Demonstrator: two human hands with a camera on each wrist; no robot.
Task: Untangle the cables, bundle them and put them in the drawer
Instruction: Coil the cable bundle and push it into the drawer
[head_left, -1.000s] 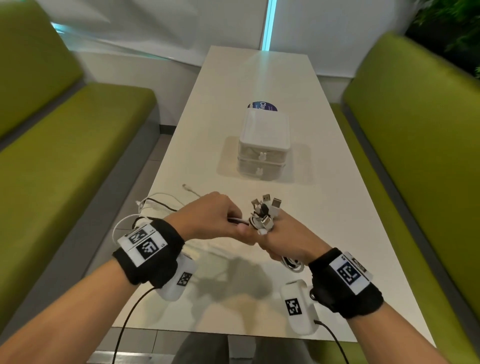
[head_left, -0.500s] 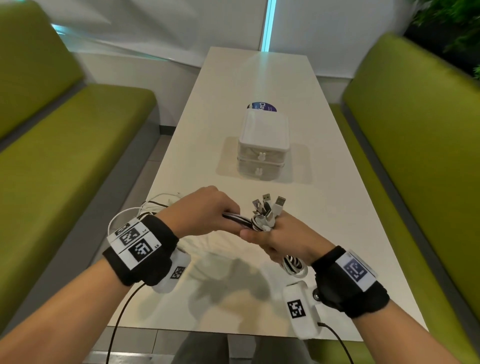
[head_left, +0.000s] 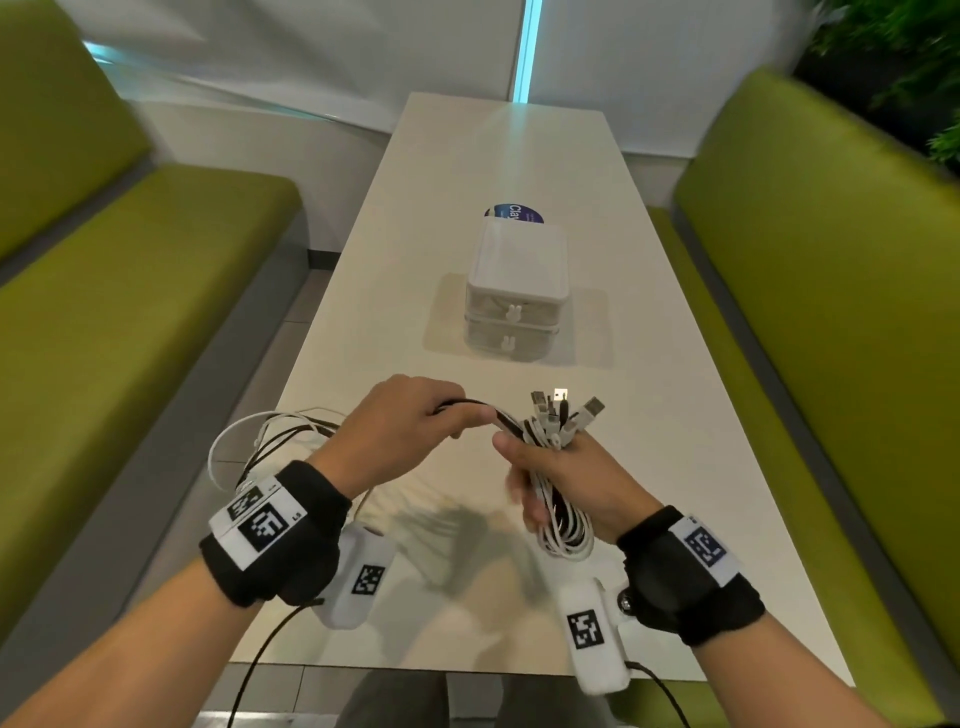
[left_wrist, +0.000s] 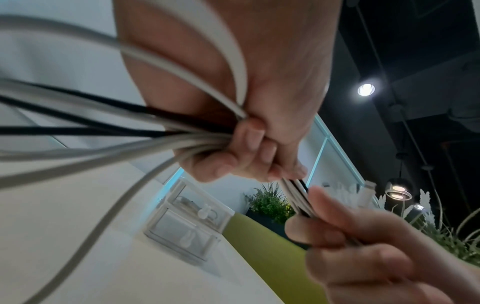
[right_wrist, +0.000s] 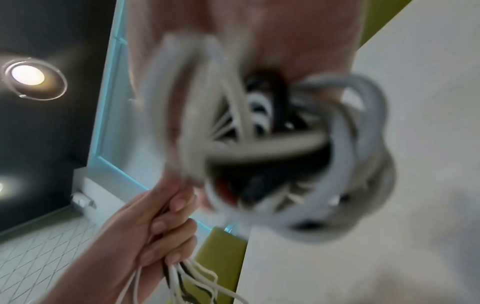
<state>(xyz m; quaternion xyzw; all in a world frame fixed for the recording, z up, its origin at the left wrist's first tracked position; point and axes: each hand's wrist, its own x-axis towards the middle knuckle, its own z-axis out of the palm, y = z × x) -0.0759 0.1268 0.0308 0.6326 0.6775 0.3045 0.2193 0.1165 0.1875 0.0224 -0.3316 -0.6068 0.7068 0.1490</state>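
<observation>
My right hand (head_left: 558, 470) grips a coiled bundle of white and black cables (head_left: 563, 512), with several USB plugs (head_left: 563, 413) sticking up above its fingers. My left hand (head_left: 410, 421) is closed round the loose strands (head_left: 488, 410) that run from the bundle. Behind that hand they trail in slack loops (head_left: 270, 431) over the table's left edge. In the left wrist view the strands (left_wrist: 145, 131) pass through my curled left fingers (left_wrist: 249, 144). The right wrist view shows the coil (right_wrist: 298, 144) blurred against my palm. A small white two-drawer box (head_left: 514, 291) stands mid-table, both drawers closed.
The long white table (head_left: 649, 332) runs between two green benches, one left (head_left: 119, 291) and one right (head_left: 831, 291). A round blue sticker (head_left: 511, 213) lies behind the drawer box. Plants (head_left: 904, 62) stand at the far right.
My left hand has risen and pulled away to the left, drawing the strands out from the bundle. The right hand has tilted, so more of the coil shows under it.
</observation>
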